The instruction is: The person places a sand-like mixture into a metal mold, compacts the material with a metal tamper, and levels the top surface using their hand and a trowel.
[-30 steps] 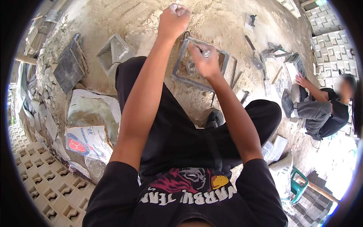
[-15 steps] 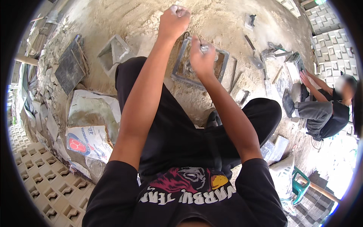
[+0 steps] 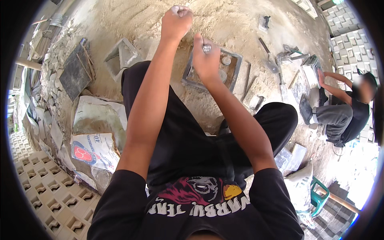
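Observation:
My left hand [image 3: 177, 24] is held over the sand in a fist with pale dust on its fingers; whatever it may hold is hidden. To its right and slightly nearer, my right hand [image 3: 206, 58] is closed above a rectangular metal mould frame [image 3: 236, 72]. A small shiny rounded metal piece [image 3: 207, 48] shows between its thumb and fingers, too little of it to name. Inside the frame lie brownish material and round metal knobs [image 3: 226, 60]. My right hand and wrist cover part of the frame's left side.
Loose sand [image 3: 136, 20] spreads beyond my hands. On the left are a hollow concrete block [image 3: 130, 54], a dark slab [image 3: 74, 76] and a torn cement sack [image 3: 94, 150]. A trowel [image 3: 272, 65] lies to the right. A co-worker [image 3: 344, 108] crouches beside stacked plates [image 3: 310, 71].
Both my hands have shifted left, the right one also slightly farther away. More of the frame's inside and its round knobs now shows. Both hands stay closed.

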The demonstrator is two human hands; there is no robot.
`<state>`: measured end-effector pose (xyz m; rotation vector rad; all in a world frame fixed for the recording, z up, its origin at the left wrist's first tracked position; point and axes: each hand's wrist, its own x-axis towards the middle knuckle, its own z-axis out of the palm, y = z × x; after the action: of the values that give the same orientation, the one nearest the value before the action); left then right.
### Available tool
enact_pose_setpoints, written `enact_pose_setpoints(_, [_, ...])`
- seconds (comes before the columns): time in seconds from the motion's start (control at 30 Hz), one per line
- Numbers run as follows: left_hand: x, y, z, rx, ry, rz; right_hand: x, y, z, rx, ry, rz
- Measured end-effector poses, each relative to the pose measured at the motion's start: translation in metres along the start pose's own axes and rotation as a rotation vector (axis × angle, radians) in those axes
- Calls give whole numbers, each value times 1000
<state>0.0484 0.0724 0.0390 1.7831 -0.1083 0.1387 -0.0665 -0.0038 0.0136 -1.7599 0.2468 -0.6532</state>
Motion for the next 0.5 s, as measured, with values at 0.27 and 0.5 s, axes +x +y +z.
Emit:
enact_pose_setpoints(0.27, [-3,0,1,-49,-5,-19,18,5,2,51,2,-109])
enact_pose_setpoints(0.5, [-4,-2,-5,53,36,81,47,12,3,-17,81,-62])
